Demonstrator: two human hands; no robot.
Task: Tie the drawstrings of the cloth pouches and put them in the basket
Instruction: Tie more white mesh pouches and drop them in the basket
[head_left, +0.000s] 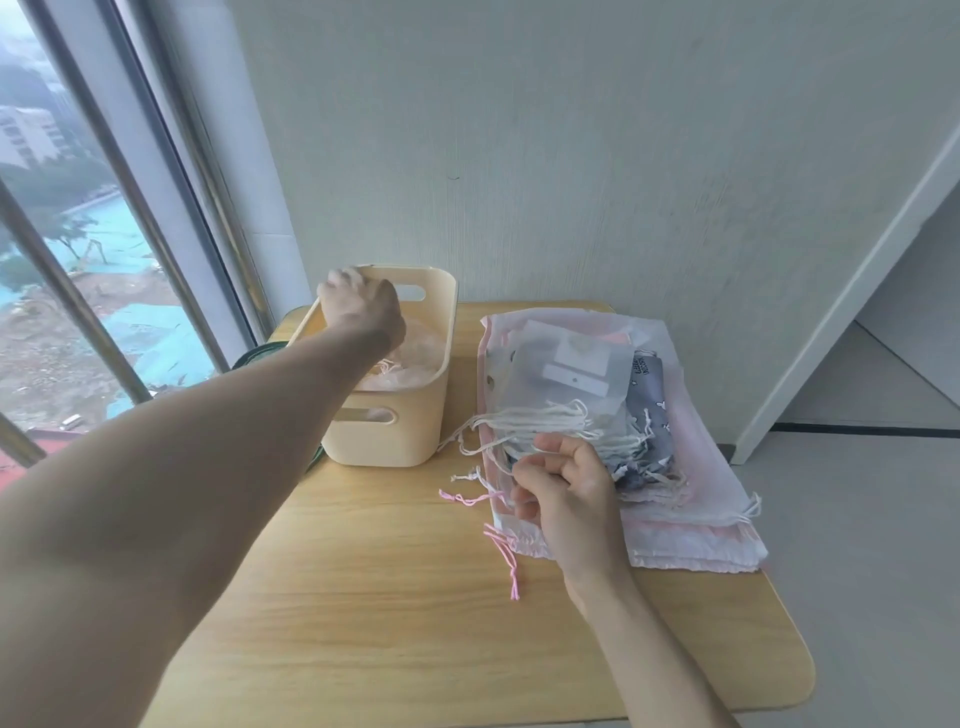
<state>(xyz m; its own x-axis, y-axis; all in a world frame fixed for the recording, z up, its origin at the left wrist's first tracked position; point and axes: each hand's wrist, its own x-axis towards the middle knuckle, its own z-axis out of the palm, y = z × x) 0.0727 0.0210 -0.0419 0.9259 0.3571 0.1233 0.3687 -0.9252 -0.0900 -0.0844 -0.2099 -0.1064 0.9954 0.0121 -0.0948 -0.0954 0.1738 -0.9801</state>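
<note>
A cream plastic basket (385, 442) stands at the table's back left, with pale pink pouches (415, 358) lying inside it. My left hand (359, 307) hovers over the basket's far end, its back towards me; the fingers are blurred and point down into the basket. To the right lies a stack of cloth pouches (696, 525): a translucent white pouch (571, 343) on top, a grey-blue patterned one (652, 410) under it, pink ones at the bottom. My right hand (569, 493) sits at the stack's near edge and pinches the white drawstrings (550, 421) between thumb and curled fingers.
The wooden table (405, 613) has rounded corners; its right edge drops to a grey floor. Loose pink drawstrings (506, 556) trail onto the wood left of the stack. A dark green object (252, 358) peeks out behind the basket. A window with bars fills the left side.
</note>
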